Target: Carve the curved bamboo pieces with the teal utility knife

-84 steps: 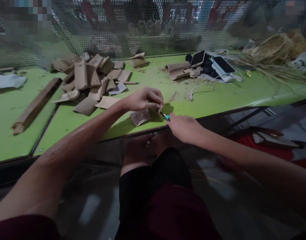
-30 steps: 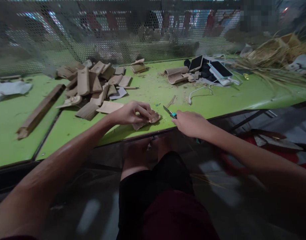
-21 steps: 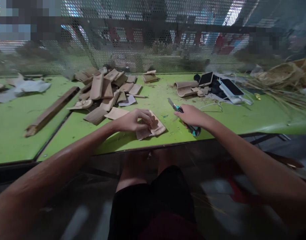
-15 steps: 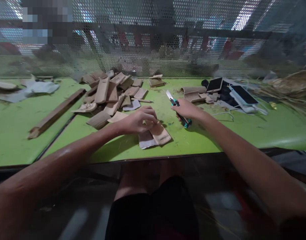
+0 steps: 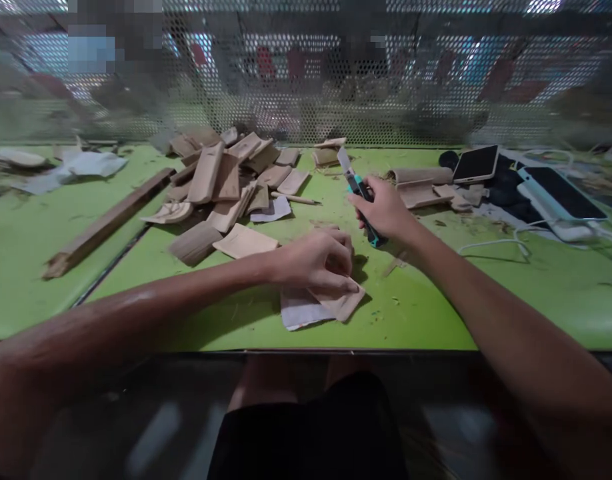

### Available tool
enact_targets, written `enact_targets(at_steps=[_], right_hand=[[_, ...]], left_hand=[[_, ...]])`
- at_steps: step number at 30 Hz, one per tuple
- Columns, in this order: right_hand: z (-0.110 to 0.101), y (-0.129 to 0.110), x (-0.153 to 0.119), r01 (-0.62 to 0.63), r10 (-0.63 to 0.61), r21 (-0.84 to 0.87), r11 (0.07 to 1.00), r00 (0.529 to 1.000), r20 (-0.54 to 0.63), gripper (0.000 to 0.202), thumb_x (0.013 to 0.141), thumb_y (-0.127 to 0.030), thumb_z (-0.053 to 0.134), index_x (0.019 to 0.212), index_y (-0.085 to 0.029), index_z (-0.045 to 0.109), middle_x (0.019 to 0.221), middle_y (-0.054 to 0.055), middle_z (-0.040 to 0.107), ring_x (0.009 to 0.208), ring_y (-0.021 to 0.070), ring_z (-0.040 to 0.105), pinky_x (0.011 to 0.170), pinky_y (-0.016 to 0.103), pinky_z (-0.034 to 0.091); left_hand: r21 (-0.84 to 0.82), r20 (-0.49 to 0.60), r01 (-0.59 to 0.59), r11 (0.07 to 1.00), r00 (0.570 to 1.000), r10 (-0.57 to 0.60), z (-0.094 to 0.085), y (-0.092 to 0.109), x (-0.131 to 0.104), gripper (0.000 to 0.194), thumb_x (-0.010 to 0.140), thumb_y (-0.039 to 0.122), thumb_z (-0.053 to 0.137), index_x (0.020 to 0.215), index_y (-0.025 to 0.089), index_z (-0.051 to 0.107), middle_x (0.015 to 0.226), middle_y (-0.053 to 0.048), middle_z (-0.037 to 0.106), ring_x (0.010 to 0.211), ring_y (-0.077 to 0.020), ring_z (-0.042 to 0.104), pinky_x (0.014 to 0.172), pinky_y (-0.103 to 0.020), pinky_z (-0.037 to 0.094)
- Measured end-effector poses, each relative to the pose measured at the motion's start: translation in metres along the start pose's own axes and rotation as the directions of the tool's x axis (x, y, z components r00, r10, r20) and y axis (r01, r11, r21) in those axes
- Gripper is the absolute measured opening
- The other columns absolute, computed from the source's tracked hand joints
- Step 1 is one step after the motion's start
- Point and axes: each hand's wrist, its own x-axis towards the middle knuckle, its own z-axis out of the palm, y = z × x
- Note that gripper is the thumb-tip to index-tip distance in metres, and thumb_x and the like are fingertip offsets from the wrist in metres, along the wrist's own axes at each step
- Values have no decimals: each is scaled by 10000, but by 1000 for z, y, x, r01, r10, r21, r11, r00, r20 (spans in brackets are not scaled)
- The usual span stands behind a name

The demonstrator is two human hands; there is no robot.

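Observation:
My left hand (image 5: 319, 261) rests over a thin tan wooden piece (image 5: 347, 308), its fingers curled and the thumb pressing on the piece's top face. Under that piece lies a sheet of grey-white paper (image 5: 303, 312), partly covered by the hand. To the right, my right hand (image 5: 383, 203) is wrapped round a black and green utility knife (image 5: 362, 190), held a little above the table. The knife's blade is out and points up and away to the left, apart from the wooden piece.
A heap of curved wooden pieces (image 5: 226, 175) lies left of centre, with a pencil (image 5: 299, 199) beside it. A long wooden bar (image 5: 111, 220) sits farther left. Two phones, one black-screened (image 5: 477, 163) and one in a pale blue case (image 5: 561, 193), lie right near white cables. Perforated metal mesh (image 5: 306, 100) stands behind.
My left hand has shifted right and nearer over the wooden piece, its thumb now down on it. The view has moved a little. My right hand still grips the knife.

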Motion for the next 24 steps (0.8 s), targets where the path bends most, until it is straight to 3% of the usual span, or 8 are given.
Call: enact_targets(at_steps=[4, 7, 12, 15, 19, 24], right_hand=[[-3, 2, -4, 11, -15, -93, 996, 999, -44, 320, 1067, -375, 395, 1295, -181, 507, 962, 77, 717, 747, 193, 677, 665, 277, 490], [-1, 9, 0, 22, -25, -34, 999, 995, -95, 309, 1057, -392, 422, 1264, -186, 522, 928, 69, 706, 718, 194, 670, 644, 281, 492], [4, 20, 6, 102, -31, 328, 939, 976, -213, 173, 960, -375, 608, 1023, -236, 526, 720, -18, 605, 528, 154, 593, 527, 275, 490], [4, 23, 7, 113, -23, 386, 916, 973, -231, 212, 934, -394, 643, 933, -249, 488, 694, -37, 587, 495, 140, 585, 481, 267, 481], [2, 24, 6, 110, -15, 396, 912, 972, -237, 249, 924, -416, 659, 896, -250, 476, 693, -36, 593, 487, 134, 590, 459, 265, 478], [2, 26, 6, 104, -1, 399, 911, 968, -250, 258, 913, -421, 668, 889, -250, 477, 682, -34, 593, 479, 131, 587, 456, 267, 485]], left_hand=[[-22, -113, 47, 999, 992, -49, -6, 3, 1, 337, 928, 452, 701, 767, 161, 642, 887, -73, 613, 763, -157, 561, 673, -283, 443], [-66, -180, 126, 990, 974, -136, -13, -3, -2, 312, 996, 451, 582, 852, 174, 584, 895, -61, 603, 777, -156, 547, 697, -282, 446], [-153, -306, 346, 926, 874, -377, -25, -17, -11, 273, 1048, 415, 452, 912, 186, 514, 873, -27, 550, 813, -154, 504, 718, -272, 430], [-232, -380, 380, 896, 812, -443, -28, -26, -14, 213, 1019, 380, 516, 942, 182, 513, 881, -23, 550, 816, -150, 499, 724, -272, 419], [-432, -331, 355, 829, 793, -512, -30, -30, -18, 256, 977, 361, 610, 1161, 194, 547, 849, -8, 573, 788, -147, 540, 684, -259, 409], [-561, -223, 360, 746, 802, -554, -36, -28, -22, 292, 927, 299, 668, 1197, 189, 659, 889, -39, 650, 800, -153, 587, 687, -268, 417]])
